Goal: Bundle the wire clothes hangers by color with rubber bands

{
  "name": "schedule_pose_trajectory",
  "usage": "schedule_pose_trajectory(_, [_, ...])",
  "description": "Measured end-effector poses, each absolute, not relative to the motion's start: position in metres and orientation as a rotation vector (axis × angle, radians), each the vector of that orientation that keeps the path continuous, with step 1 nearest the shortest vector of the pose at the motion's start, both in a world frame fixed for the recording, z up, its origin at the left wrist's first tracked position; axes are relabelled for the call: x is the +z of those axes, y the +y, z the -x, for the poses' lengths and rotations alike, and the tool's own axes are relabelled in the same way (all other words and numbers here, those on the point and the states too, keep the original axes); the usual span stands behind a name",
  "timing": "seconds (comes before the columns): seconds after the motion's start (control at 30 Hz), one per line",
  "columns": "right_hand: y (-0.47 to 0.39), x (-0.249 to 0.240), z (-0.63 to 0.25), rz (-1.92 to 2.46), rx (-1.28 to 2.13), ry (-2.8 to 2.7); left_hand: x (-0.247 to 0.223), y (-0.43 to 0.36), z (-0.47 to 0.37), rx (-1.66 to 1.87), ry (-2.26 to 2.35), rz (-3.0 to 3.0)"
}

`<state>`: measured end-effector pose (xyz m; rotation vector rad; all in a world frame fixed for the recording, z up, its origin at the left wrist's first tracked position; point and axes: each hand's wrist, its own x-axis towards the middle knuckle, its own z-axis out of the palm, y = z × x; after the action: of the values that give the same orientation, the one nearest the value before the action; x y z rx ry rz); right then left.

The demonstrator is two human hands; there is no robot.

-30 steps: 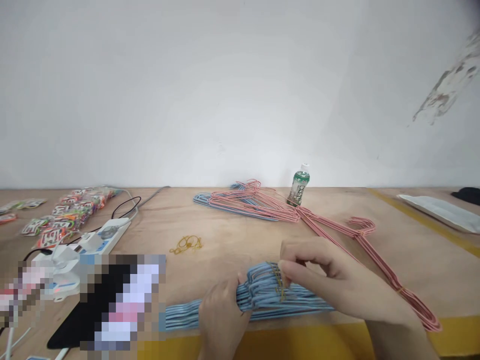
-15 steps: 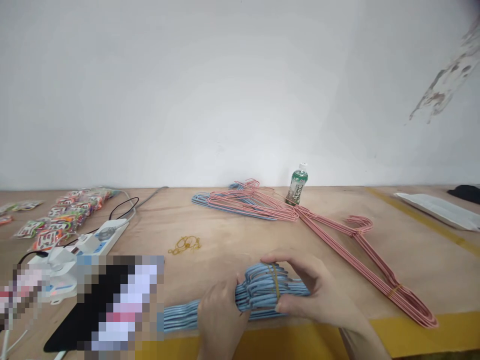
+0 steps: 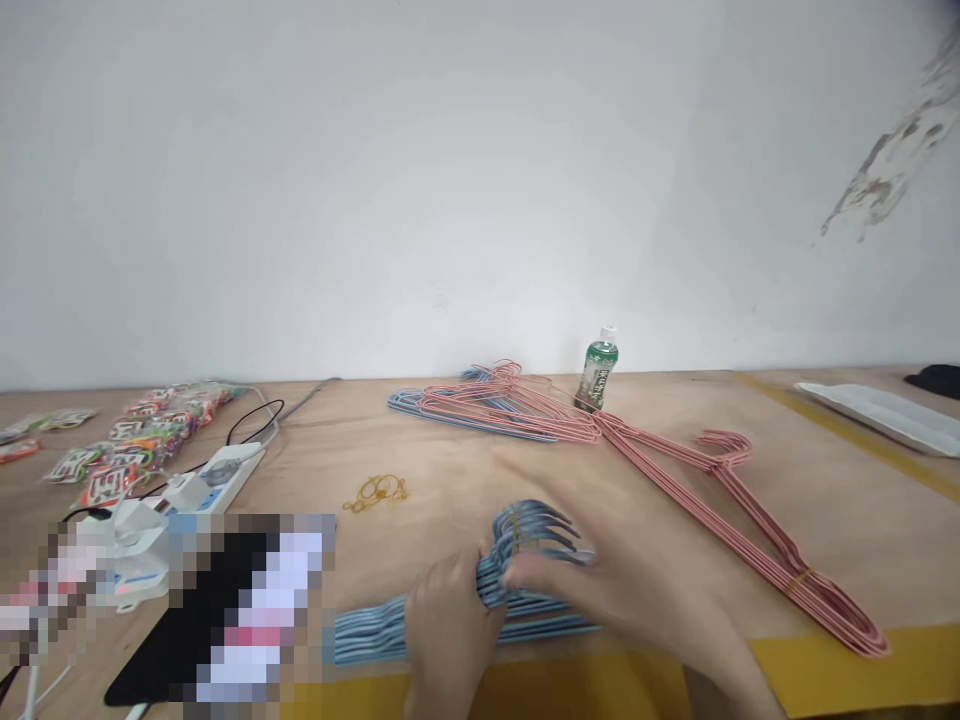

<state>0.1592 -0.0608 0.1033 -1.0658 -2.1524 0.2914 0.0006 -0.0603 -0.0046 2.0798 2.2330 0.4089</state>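
The yellow band has moved nearer the left hand, closed around the blue hangers. The blurred right hand is half open, apparently gripping nothing.

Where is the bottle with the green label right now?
In the head view, the green-labelled bottle stands right of centre near the wall, just behind the pink hangers where they meet the mixed pink-and-blue pile.

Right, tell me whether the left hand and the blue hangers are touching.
Touching. The head view shows it: the left hand is wrapped over the bundle of blue hangers, which comes out on both sides of the fist.
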Motion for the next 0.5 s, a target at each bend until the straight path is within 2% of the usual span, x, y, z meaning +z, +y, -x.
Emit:
schedule_pose_trajectory(0.1, [-0.062,0.099,-0.182,1.181,0.399,-1.954,0.000,-0.061,-0.001,0.390,2.231,-2.055])
schedule_pose_trajectory(0.3, [-0.048,0.090,-0.187,0.950,0.745,-1.995,0.000,-0.059,-0.001,0.408,2.208,-2.036])
schedule_pose_trajectory(0.5, [-0.044,0.096,-0.163,0.829,0.783,-2.069,-0.004,-0.060,-0.001,0.384,2.221,-2.054])
